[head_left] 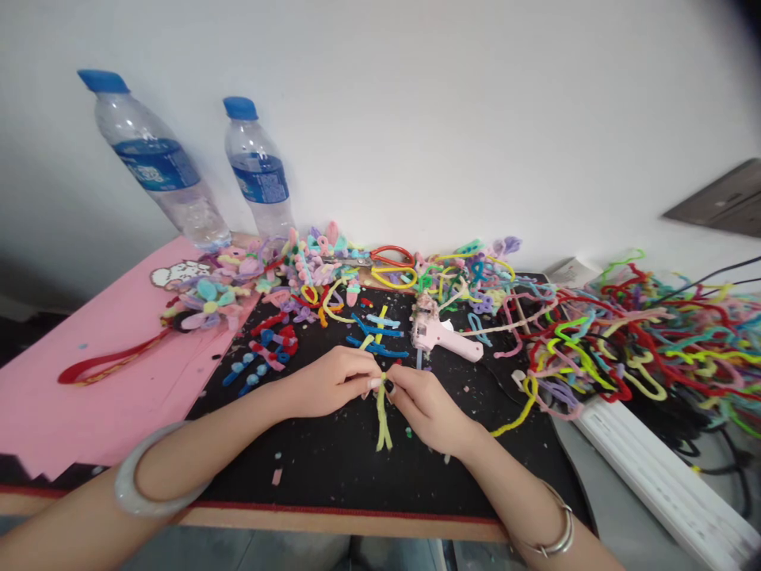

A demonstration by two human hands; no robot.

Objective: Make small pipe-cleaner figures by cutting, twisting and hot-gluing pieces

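My left hand (346,382) and my right hand (423,402) meet over the black mat (333,476), fingertips pinched round a pale yellow-green pipe cleaner (384,424). Two of its ends hang down below my fingers; the part inside the pinch is mostly hidden. Just beyond my hands lie short blue pipe cleaner pieces (380,347) with a yellow one among them. A pale pink glue gun (445,337) rests beyond my right hand. Left of these lies a group of red and blue twisted pieces (270,353).
Scissors (392,266) with red and yellow handles lie among colourful pipe cleaner pieces at the wall. Two water bottles (158,162) (258,170) stand back left, near pink paper (112,357). A large tangle of pipe cleaners (630,333) and a white power strip (666,484) occupy the right.
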